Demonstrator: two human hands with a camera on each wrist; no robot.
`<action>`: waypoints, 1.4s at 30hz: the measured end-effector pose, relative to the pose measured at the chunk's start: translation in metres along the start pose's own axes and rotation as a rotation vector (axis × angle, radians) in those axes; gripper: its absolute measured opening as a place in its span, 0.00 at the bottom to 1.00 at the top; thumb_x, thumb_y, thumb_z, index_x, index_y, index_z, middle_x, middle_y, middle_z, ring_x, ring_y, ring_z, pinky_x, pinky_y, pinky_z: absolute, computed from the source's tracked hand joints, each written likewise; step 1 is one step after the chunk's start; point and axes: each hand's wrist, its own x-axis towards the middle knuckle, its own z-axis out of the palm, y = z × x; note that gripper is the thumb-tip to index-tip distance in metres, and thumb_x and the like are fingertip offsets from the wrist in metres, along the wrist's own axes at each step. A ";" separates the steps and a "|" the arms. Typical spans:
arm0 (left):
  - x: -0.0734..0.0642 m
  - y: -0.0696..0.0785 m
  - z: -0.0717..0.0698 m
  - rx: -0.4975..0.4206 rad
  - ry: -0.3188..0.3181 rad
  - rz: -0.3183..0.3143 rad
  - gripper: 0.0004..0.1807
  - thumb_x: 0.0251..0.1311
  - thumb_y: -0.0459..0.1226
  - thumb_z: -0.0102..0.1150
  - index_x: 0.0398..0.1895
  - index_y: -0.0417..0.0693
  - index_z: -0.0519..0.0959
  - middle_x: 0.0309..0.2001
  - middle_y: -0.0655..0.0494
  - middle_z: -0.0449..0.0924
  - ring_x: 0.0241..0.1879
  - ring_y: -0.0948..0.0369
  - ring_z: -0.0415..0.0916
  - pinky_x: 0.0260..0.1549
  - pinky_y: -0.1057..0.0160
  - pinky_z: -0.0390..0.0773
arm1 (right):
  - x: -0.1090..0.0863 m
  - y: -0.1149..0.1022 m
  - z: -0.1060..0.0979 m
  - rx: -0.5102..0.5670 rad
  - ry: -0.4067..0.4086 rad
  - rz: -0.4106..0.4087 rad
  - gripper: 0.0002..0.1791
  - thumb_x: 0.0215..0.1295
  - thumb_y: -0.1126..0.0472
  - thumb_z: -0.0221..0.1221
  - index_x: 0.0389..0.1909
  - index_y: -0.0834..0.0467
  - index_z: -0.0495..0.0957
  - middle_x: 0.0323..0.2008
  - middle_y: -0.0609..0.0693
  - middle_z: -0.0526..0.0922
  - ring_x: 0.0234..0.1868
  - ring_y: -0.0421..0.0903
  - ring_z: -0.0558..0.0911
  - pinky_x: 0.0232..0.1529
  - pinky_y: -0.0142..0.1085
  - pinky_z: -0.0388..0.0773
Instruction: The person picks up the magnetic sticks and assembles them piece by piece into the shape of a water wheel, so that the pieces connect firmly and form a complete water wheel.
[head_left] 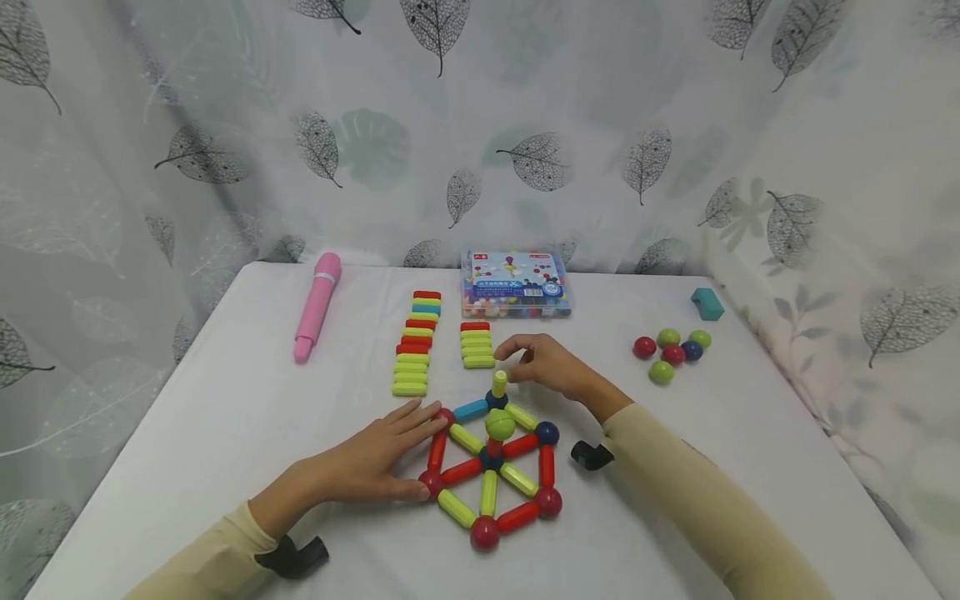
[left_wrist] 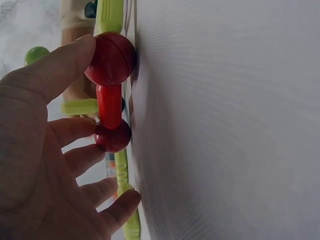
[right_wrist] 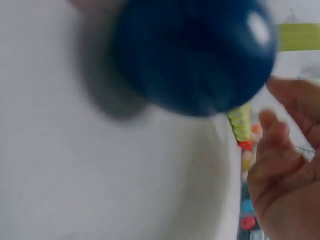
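Note:
A flat wheel-like frame of coloured rods and balls lies on the table, around a dark blue centre ball [head_left: 491, 459]. From that centre a short red rod rises, topped by a green ball [head_left: 500, 424]. On the far blue ball [head_left: 497, 399] stands an upright yellow-green rod [head_left: 499, 383]. My left hand [head_left: 371, 457] spreads along the frame's left side, its thumb touching the near red ball [left_wrist: 111, 59] and a fingertip at the far red ball [left_wrist: 114, 136]. Just behind the upright rod, my right hand [head_left: 546, 364] hovers with loosely bent fingers and nothing visible between them.
Past the frame lie a long row of loose rods [head_left: 412, 358] and a shorter row [head_left: 476, 343]. A clear parts box [head_left: 516, 285] stands behind them. To the left is a pink cylindrical object [head_left: 317, 308]; to the right, several loose balls [head_left: 673, 355] and a teal block [head_left: 707, 304].

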 end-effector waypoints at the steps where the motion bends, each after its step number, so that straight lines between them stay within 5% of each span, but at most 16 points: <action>1: 0.000 0.000 0.000 -0.003 -0.001 -0.001 0.53 0.55 0.60 0.70 0.81 0.65 0.55 0.82 0.60 0.49 0.81 0.47 0.38 0.66 0.35 0.68 | 0.006 0.001 0.001 -0.017 0.017 -0.005 0.15 0.64 0.63 0.66 0.52 0.53 0.83 0.49 0.51 0.82 0.41 0.50 0.78 0.41 0.39 0.78; 10: 0.004 0.002 0.003 0.000 -0.015 -0.006 0.52 0.55 0.61 0.70 0.81 0.68 0.55 0.82 0.62 0.50 0.81 0.48 0.38 0.65 0.37 0.70 | 0.026 0.001 0.016 -0.280 0.117 -0.008 0.11 0.61 0.61 0.71 0.43 0.54 0.85 0.43 0.48 0.83 0.49 0.47 0.79 0.58 0.45 0.77; 18: 0.003 0.003 0.000 0.040 -0.013 -0.004 0.53 0.54 0.61 0.70 0.81 0.66 0.56 0.81 0.60 0.51 0.80 0.48 0.43 0.65 0.38 0.70 | 0.025 0.002 0.020 -0.329 0.167 -0.004 0.07 0.62 0.61 0.71 0.34 0.54 0.80 0.38 0.47 0.82 0.41 0.46 0.76 0.48 0.41 0.77; 33: 0.002 0.005 0.000 0.092 -0.001 -0.006 0.52 0.54 0.65 0.67 0.81 0.66 0.57 0.81 0.63 0.52 0.72 0.54 0.59 0.59 0.47 0.79 | 0.024 0.003 0.019 -0.346 0.148 0.009 0.11 0.63 0.56 0.70 0.42 0.53 0.80 0.39 0.47 0.82 0.41 0.46 0.78 0.46 0.40 0.78; 37: 0.003 0.005 -0.001 0.101 -0.005 -0.009 0.52 0.55 0.65 0.67 0.81 0.65 0.57 0.81 0.63 0.52 0.72 0.54 0.58 0.60 0.46 0.78 | 0.000 0.004 0.003 -0.176 0.171 0.061 0.18 0.69 0.53 0.65 0.55 0.55 0.81 0.43 0.50 0.81 0.42 0.47 0.77 0.40 0.38 0.77; 42: 0.002 0.005 -0.003 0.098 -0.003 -0.018 0.52 0.54 0.64 0.68 0.81 0.64 0.57 0.81 0.62 0.52 0.73 0.53 0.58 0.61 0.46 0.77 | -0.042 -0.013 -0.005 0.395 0.154 0.242 0.21 0.73 0.54 0.58 0.62 0.59 0.77 0.45 0.52 0.77 0.33 0.44 0.71 0.28 0.30 0.66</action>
